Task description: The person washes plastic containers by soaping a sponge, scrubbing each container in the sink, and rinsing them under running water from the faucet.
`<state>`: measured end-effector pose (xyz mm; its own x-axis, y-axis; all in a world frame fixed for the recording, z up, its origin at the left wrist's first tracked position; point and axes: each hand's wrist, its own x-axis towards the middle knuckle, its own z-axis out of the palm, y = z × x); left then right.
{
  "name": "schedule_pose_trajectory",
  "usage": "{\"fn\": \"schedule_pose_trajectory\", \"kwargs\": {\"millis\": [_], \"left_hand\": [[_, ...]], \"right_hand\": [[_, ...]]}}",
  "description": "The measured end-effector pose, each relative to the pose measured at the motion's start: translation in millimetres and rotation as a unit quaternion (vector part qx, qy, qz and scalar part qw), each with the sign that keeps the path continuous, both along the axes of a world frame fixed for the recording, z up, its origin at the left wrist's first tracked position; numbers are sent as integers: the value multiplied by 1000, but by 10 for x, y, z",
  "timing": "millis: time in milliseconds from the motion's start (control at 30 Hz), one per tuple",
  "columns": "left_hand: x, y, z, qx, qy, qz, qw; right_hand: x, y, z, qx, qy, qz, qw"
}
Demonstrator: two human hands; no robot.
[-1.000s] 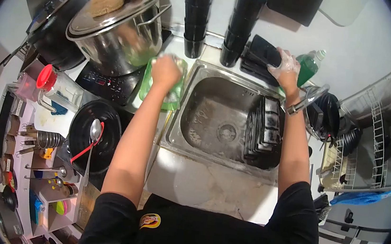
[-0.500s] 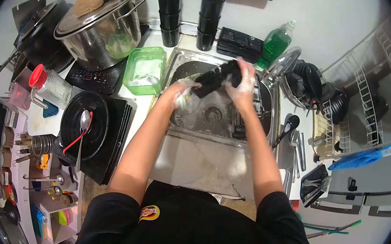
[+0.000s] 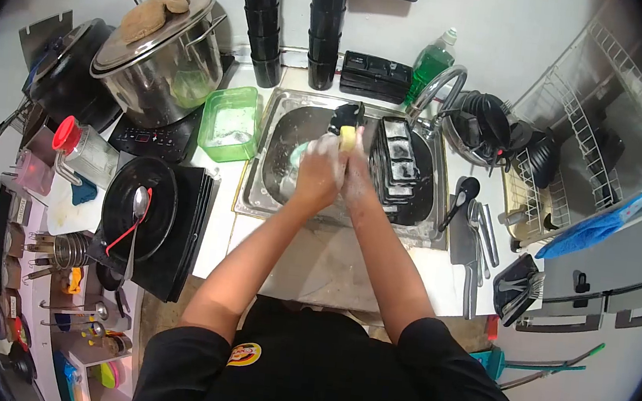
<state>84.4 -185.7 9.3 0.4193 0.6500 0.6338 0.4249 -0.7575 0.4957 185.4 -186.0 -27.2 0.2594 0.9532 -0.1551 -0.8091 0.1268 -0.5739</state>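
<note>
Both soapy hands are together over the metal sink point(image 3: 253, 193). My left hand point(image 3: 320, 167) is closed around a yellow sponge point(image 3: 348, 138), pressing it against a small black compartment tray point(image 3: 346, 115). My right hand point(image 3: 356, 174) grips the near part of that tray, mostly hidden behind the fingers and sponge. Just right of my right hand, a stack of soapy black compartment trays point(image 3: 398, 150) lies in the sink. Suds and a pale green shape, partly covered by my left hand, show at the sink's left.
A green soapy tub point(image 3: 230, 123) stands left of the sink. Behind are stacked black cups point(image 3: 326, 33), more black trays point(image 3: 375, 77) and a green soap bottle point(image 3: 432, 63). The faucet point(image 3: 438, 91) arches over the back right corner. Knives and spoons point(image 3: 482, 233) lie at right.
My hands have come together and lower, toward the middle of the sink. The black tray, held up and tilted before, is now end-on with the yellow sponge against it. The view has shifted slightly.
</note>
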Motion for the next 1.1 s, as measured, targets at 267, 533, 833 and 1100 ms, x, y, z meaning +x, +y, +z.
{"fn": "schedule_pose_trajectory", "kwargs": {"millis": [267, 533, 833, 1100], "left_hand": [[-309, 250, -100, -68, 147, -276, 948], [-1, 270, 109, 20, -47, -54, 997], [58, 237, 46, -17, 219, -174, 960], [224, 437, 101, -33, 158, -137, 977]], "right_hand": [[18, -278, 251, -149, -88, 3, 985], [-29, -403, 245, -150, -71, -15, 986], [17, -736, 521, -154, -200, -44, 967], [162, -801, 280, -84, -127, 21, 988]]}}
